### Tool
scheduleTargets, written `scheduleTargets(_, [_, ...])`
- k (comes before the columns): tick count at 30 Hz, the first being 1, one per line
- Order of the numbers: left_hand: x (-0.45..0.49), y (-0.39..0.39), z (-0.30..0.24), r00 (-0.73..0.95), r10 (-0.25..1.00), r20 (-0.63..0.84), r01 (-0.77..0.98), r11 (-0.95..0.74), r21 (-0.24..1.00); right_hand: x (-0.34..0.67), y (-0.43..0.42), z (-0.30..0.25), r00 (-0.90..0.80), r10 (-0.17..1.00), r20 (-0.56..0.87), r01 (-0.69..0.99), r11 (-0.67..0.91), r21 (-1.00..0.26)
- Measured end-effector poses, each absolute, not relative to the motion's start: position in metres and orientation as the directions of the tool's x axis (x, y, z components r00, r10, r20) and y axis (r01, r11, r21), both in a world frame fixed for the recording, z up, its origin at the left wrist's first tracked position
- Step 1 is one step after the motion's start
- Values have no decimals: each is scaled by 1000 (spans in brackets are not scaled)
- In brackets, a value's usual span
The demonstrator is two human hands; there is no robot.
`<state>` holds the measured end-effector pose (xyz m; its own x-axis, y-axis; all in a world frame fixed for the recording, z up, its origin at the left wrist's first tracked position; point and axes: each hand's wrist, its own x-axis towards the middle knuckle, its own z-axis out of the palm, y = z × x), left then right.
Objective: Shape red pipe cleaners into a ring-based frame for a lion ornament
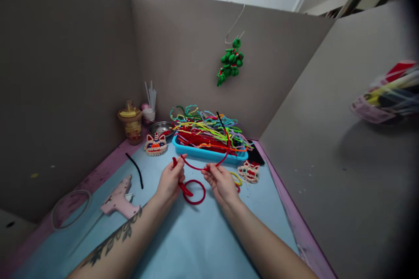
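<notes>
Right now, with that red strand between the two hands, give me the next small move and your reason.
I'd probably slide the right hand along the red strand, away from the left hand, to draw it straighter: it sags between the hands, and a curved length rises free past the right one.
</notes>
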<state>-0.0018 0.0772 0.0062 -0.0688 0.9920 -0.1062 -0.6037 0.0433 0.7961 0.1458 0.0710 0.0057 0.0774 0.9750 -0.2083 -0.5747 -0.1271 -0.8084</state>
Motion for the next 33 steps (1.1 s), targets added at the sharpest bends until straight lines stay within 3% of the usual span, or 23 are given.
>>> scheduleTargets(5, [-3,82,2,-98,990,-104,-558,32,829,151,72,-4,51,966,-254,-589,-176,-789])
scheduleTargets(14, [-1,80,3,-5,995,-104,-510,87,856,167,88,-11,26,946,-323,-687,-217,-694])
scheduleTargets(25, [-7,84,5,-69,995,-70,-491,27,871,173,91,-8,-28,920,-392,-696,-299,-653])
scheduleTargets(33, [-13,87,12,-18,985,-174,-624,125,771,237,115,18,163,949,-271,-684,-90,-724])
